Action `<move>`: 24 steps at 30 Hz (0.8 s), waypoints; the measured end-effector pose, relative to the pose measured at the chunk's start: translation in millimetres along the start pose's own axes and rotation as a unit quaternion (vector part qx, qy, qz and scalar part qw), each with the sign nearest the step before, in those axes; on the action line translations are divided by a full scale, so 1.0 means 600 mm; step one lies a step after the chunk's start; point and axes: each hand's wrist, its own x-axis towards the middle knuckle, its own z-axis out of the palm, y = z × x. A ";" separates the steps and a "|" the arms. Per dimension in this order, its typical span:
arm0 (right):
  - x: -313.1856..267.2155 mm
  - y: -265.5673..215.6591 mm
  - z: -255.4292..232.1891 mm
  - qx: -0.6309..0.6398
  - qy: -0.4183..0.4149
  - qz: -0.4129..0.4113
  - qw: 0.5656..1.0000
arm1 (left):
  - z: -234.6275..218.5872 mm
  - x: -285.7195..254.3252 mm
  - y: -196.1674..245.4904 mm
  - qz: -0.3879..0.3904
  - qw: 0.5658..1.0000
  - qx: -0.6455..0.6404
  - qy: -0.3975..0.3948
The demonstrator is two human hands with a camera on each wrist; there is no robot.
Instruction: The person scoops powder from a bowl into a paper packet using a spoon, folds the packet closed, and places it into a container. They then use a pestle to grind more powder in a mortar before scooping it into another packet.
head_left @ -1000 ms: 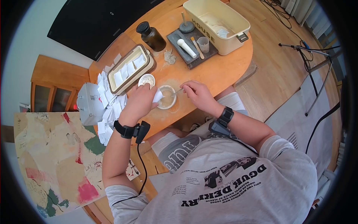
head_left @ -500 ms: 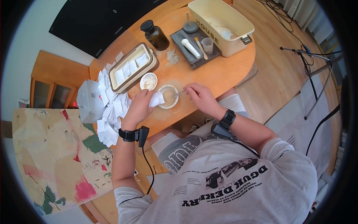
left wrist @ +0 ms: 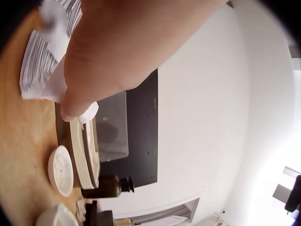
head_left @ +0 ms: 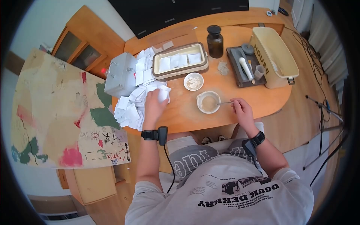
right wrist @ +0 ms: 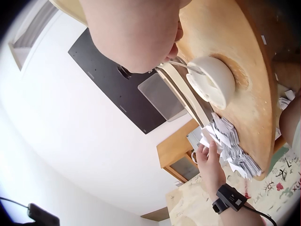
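My left hand [head_left: 154,107] is at the pile of folded white papers [head_left: 131,108] on the table's left side. Its thumb and fingers pinch a white folded paper [head_left: 164,94], which also shows past the thumb in the left wrist view. My right hand [head_left: 243,112] grips a thin metal utensil [head_left: 225,103], whose far end dips into a white spouted bowl [head_left: 208,102]. Tan material lies inside that bowl. Behind it stands a smaller white bowl [head_left: 194,81] containing pale flakes or powder.
A cream tray [head_left: 180,61] of white paper packets stands behind the small bowl. Farther right are a dark bottle [head_left: 215,42], a dark board [head_left: 234,71] with a white pestle [head_left: 245,68] and plastic cup [head_left: 259,71], and a cream bin [head_left: 275,60]. A silver case [head_left: 120,75] stands left.
My left hand has left the spouted bowl with its paper and moved left to the paper pile. The right hand still holds the utensil in the bowl. The head view has turned left.
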 end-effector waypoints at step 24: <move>-0.025 -0.027 0.014 -0.069 0.004 -0.019 0.997 | 0.107 0.321 -0.006 -0.187 0.968 0.119 -0.115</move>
